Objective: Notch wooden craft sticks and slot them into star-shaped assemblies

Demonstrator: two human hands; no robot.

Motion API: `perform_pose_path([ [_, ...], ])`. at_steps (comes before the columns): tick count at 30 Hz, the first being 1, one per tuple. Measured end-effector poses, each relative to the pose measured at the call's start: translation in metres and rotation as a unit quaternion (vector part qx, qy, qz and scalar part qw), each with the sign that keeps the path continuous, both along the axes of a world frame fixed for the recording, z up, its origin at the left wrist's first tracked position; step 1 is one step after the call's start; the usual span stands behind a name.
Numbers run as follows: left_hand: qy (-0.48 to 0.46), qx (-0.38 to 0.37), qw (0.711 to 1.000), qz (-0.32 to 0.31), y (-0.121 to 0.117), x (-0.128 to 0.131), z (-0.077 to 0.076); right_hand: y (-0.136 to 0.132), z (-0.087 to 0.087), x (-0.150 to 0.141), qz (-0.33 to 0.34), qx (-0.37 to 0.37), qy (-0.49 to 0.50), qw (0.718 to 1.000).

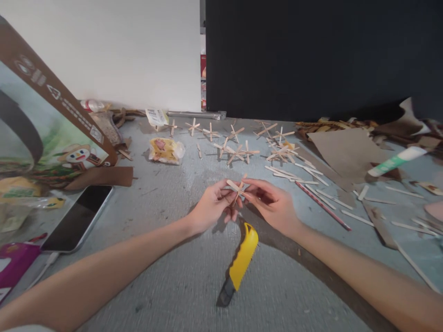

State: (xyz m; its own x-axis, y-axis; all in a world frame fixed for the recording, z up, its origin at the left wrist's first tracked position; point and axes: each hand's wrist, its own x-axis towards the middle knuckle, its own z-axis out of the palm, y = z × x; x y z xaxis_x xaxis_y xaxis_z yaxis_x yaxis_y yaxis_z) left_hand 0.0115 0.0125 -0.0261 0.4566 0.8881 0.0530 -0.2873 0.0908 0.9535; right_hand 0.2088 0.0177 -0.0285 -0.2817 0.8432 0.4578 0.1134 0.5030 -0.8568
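Between both hands, just above the table, is a small star of crossed wooden craft sticks (236, 187). My left hand (212, 206) pinches its left side with the fingers closed. My right hand (277, 206) grips the right side between thumb and fingertips. Right below the hands lies a yellow utility knife (244, 256) with a dark end toward me. Beyond the hands stand and lie several similar stick stars (235, 154). Loose craft sticks (289, 175) are spread to the right of them.
At left are a phone (79, 219) with a cable, a large printed paper bag (62, 120) and a yellow packet (166, 151). A red striped pencil (323, 206), a green-and-white tube (396, 161) and brown cardboard (346, 152) lie at right. White and black panels (321, 60) rise behind.
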Motion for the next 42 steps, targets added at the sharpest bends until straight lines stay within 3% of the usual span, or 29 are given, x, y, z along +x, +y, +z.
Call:
perform_pose_path([
  [5, -0.015, 0.002, 1.000, 0.001, -0.002, 0.000, 0.003, -0.001, 0.000, -0.004, -0.018, 0.007, 0.046, 0.999],
  [25, 0.025, 0.013, 0.997, 0.065, -0.006, 0.006, 0.012, -0.006, 0.004, -0.007, -0.039, -0.023, 0.023, 0.999],
  [42, 0.050, 0.012, 0.996, 0.067, -0.006, 0.005, 0.012, -0.003, 0.006, -0.005, -0.031, -0.054, 0.027, 0.998],
])
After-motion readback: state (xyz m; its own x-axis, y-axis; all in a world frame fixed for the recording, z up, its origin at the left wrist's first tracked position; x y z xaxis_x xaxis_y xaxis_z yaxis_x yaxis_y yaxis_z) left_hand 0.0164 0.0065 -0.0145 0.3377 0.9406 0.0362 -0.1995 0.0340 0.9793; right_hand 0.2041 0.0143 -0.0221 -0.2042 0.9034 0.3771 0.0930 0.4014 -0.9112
